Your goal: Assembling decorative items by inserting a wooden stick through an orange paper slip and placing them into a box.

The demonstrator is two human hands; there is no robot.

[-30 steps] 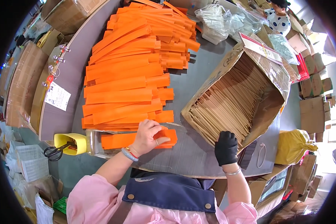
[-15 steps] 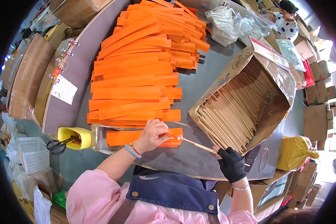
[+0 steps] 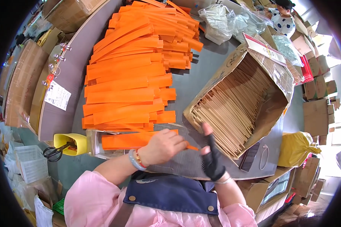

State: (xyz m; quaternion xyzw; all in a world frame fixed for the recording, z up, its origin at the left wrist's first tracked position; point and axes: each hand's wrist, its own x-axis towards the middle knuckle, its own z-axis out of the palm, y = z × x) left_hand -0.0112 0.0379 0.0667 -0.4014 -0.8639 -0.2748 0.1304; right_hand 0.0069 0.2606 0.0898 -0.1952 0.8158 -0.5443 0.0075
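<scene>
My left hand (image 3: 163, 147), a bracelet and a bangle at its wrist, is closed, and the narrow end of an orange strip (image 3: 193, 148) pokes out of its fingertips to the right. The rest of that strip is hidden by the hand. Just right of the tip is my right hand (image 3: 213, 157) in a black fingerless glove, thumb and finger apart, with nothing visible between them. Behind my left hand, orange strips (image 3: 121, 140) lie in a shallow clear tray (image 3: 96, 142). A large spread of orange strips (image 3: 125, 81) covers the table beyond.
An open cardboard box (image 3: 282, 108) of thin wooden sticks (image 3: 231, 106) tilts on the table at right. Near it lie a dark phone (image 3: 249, 157) and a yellow bag (image 3: 297, 149). Scissors (image 3: 56, 152) rest in a yellow container (image 3: 79, 145) at left. Plastic bags (image 3: 218, 22) sit at the back.
My left hand has moved right and down, and my right hand left, its fingers now spread. The wooden stick between the hands no longer shows. The view has shifted slightly.
</scene>
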